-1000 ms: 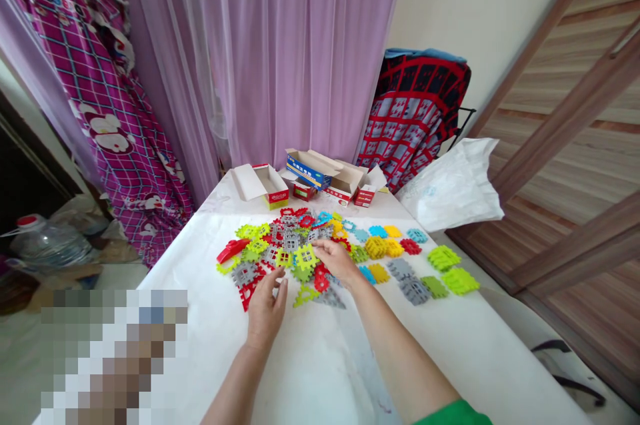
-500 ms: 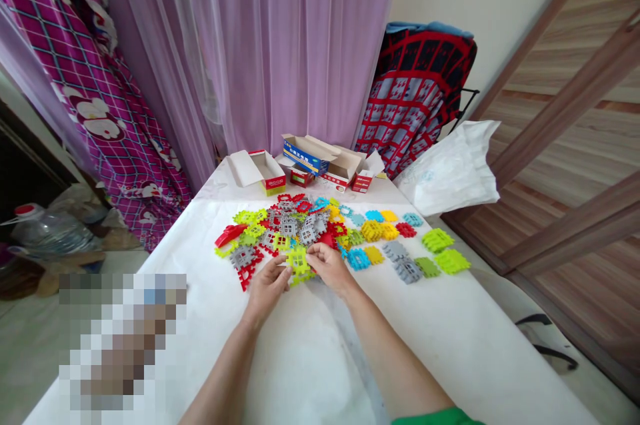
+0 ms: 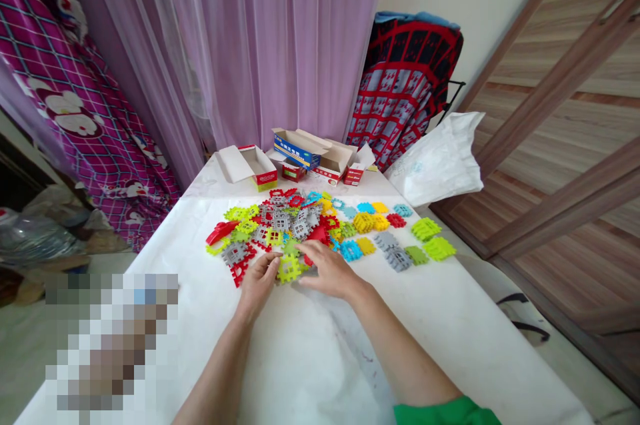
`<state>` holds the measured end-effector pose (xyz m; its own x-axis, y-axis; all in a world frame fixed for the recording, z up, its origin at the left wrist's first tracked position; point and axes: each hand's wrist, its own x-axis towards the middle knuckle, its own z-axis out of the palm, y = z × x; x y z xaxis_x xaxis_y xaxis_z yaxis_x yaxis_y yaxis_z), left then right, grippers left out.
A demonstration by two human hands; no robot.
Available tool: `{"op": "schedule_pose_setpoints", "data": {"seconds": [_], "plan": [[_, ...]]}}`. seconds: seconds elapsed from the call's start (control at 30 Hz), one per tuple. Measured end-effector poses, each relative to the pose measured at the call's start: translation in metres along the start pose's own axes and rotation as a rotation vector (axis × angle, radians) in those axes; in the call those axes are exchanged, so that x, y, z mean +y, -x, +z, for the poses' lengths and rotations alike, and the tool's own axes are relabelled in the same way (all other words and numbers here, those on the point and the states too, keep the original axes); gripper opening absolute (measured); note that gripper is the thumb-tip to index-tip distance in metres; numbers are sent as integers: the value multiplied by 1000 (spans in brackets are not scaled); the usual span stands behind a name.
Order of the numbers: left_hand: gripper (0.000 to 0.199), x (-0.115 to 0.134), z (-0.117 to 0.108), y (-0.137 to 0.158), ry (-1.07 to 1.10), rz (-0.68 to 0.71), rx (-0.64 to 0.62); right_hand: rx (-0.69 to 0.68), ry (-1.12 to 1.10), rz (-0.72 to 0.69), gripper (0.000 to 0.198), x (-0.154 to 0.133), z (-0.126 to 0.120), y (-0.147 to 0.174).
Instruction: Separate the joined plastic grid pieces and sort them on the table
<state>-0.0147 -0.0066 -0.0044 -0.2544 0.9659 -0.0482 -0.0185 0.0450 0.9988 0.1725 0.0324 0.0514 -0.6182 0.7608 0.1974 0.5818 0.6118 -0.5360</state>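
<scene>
While both bare hands reach over the white-covered table (image 3: 295, 372), a lime-green toy piece (image 3: 289, 269) sits between them at the near edge of a jumbled pile (image 3: 281, 220). The right hand (image 3: 334, 272) is spread, its thumb held well away from the fingers, just to the right of that piece. The left hand (image 3: 257, 284) has its thumb and fingertips drawn close together at the piece's left edge — whether they pinch it, I can't tell from where I stand. The pile mixes grey, red and green pieces, with a long red piece (image 3: 222, 233) at its left side. Over to the right lie smaller groups by colour: a yellow stack (image 3: 363, 222), a grey stack (image 3: 399, 258) and a bright green stack (image 3: 439, 249). Behind the pile, opened cardboard boxes stand together, the blue box (image 3: 295, 152) among them, and a white bag (image 3: 435, 165) is at the far right corner. A green sleeve (image 3: 445, 413) shows on the right arm.
</scene>
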Motion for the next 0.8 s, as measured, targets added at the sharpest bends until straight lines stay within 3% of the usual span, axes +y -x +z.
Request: {"op": "schedule_pose_setpoints", "data": {"seconds": [0.1,0.23,0.43,0.57,0.7,0.8], "plan": [[48,2,0,2,-19,0,-27,-68,131,-86,67,-3,-1,-1],[47,6,1,4,-63,11,-46,-25,192,-95,38,-4,7,1],[52,13,7,9,-39,-36,-17,8,218,-69,65,-12,12,10],[55,13,7,9,-29,-56,-20,50,253,-52,49,-18,19,13],[62,11,4,9,-26,-6,-37,167,218,-16,45,-10,17,17],[67,9,1,8,-39,22,-34,344,237,75,42,23,-7,26]]}}
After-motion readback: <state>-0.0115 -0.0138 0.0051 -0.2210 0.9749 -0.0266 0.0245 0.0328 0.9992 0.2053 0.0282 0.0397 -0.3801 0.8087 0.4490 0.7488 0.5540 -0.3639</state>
